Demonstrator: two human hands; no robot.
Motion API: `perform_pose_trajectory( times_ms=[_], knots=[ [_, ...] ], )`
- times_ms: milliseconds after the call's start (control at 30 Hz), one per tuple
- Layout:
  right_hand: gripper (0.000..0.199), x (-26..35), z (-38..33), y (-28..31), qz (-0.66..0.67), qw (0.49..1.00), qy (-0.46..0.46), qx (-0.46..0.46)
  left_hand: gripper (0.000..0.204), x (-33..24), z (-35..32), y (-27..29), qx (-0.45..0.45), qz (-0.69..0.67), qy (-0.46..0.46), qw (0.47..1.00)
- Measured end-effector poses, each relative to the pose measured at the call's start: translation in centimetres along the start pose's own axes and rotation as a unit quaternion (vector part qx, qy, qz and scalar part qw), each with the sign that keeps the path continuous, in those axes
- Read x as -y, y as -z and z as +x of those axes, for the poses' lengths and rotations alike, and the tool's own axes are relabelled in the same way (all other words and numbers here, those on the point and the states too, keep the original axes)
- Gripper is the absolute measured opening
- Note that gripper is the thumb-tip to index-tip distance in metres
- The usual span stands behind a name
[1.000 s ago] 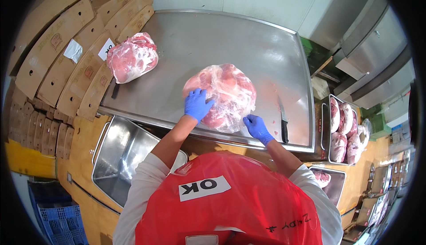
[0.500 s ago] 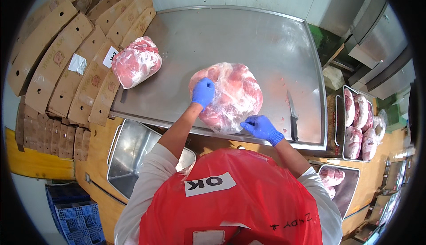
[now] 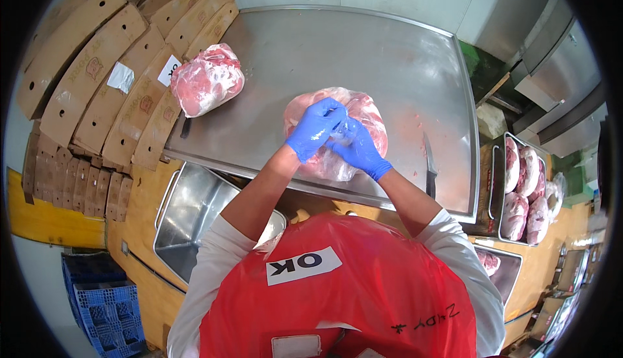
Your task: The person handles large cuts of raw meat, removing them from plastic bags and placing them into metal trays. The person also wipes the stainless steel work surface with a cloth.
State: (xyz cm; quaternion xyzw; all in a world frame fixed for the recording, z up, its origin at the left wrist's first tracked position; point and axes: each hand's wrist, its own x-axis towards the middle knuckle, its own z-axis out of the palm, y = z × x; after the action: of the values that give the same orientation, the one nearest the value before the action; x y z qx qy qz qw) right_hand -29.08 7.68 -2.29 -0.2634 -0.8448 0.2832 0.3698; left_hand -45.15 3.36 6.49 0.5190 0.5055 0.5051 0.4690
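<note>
A large cut of raw meat (image 3: 370,115) lies near the front edge of the steel table, wrapped in clear plastic film (image 3: 337,170). My left hand (image 3: 317,130), in a blue glove, is closed on bunched film over the middle of the cut. Close against it, my right hand (image 3: 362,150), gloved the same, also pinches the film. The fingertips almost meet and partly hide the film between them. Right of the meat rests a knife (image 3: 430,175) with a black handle. A second cut of meat (image 3: 209,80) sits at the table's left side.
The steel table (image 3: 337,40) has a raised rim. Stacked cardboard boxes (image 3: 84,79) crowd its left side. An empty metal tub (image 3: 195,209) stands below on the left. At right, a metal tray (image 3: 503,231) carries several cuts; another tub (image 3: 509,280) holds meat below it.
My right hand has moved up and left from the cut's lower right edge to its middle. My left hand has shifted slightly right, so the two hands are now together on the film.
</note>
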Motion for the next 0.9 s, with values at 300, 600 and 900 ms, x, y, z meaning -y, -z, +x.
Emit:
perform_pose_trajectory(
  times_ms=[300, 600, 900],
  knots=[
    [0.034, -6.5, -8.9, 5.8, 0.240, 0.853, -0.422, -0.193, 0.081, 6.4, -7.8, 2.0, 0.042, 0.536, -0.110, 0.836],
    [0.035, 1.0, -19.0, 7.1, 0.230, 0.826, -0.481, 0.185, 0.104, 11.5, -7.7, 1.6, 0.071, 0.668, -0.129, 0.729],
    [0.040, 5.8, -15.0, 4.7, 0.204, 0.855, -0.391, 0.274, 0.066, 10.6, -12.6, -1.8, 0.254, 0.557, -0.219, 0.760]
  ],
)
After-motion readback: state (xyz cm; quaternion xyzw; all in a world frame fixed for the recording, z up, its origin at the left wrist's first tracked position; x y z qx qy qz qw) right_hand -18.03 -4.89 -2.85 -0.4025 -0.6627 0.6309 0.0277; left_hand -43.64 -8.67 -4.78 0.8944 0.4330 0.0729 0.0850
